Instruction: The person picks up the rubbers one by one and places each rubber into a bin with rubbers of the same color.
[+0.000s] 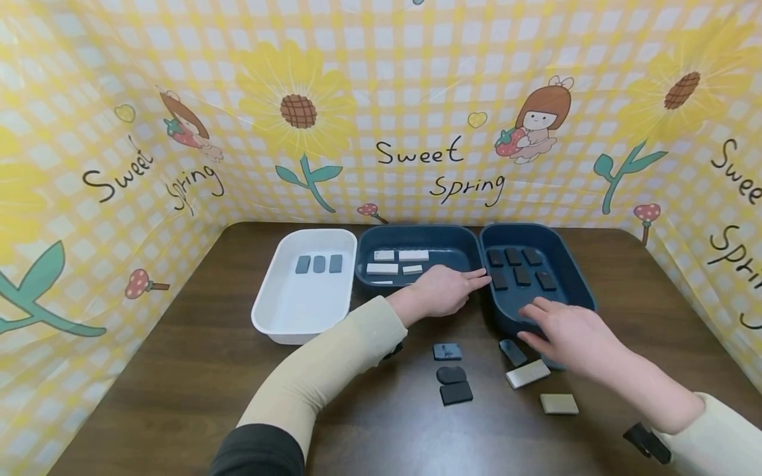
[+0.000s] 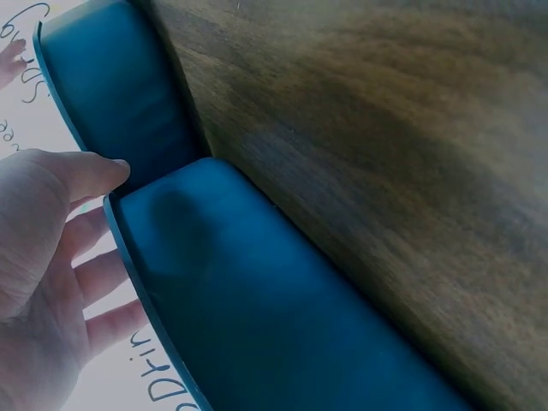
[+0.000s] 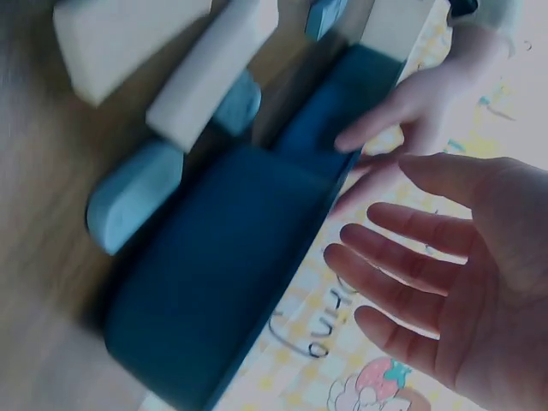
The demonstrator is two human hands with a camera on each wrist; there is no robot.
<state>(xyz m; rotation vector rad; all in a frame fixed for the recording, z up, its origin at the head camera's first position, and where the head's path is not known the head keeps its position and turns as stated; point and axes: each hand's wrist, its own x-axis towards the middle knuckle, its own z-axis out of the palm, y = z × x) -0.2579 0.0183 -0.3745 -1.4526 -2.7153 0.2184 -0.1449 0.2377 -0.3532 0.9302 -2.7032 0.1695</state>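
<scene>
My left hand (image 1: 443, 289) reaches over the near rim of the middle dark blue bin (image 1: 455, 258), its outstretched fingers at the rim of the right dark blue bin (image 1: 565, 258). In the left wrist view the thumb of my left hand (image 2: 51, 231) lies where the two bins (image 2: 240, 282) meet. Over the right bin's near edge is my right hand (image 1: 571, 330), fingers apart and slightly bent; the right wrist view shows my right hand (image 3: 479, 282) holding nothing. Black tiles (image 1: 522, 276) lie in the right bin, white tiles (image 1: 413, 255) in the middle one.
A white bin (image 1: 303, 304) at left holds three grey-blue tiles (image 1: 319, 264). Nearer on the table lie a dark blue tile (image 1: 447, 352), two black tiles (image 1: 456, 393), a rounded blue tile (image 1: 512, 353), a white tile (image 1: 528, 374), a cream tile (image 1: 559, 404) and a partly hidden blue one.
</scene>
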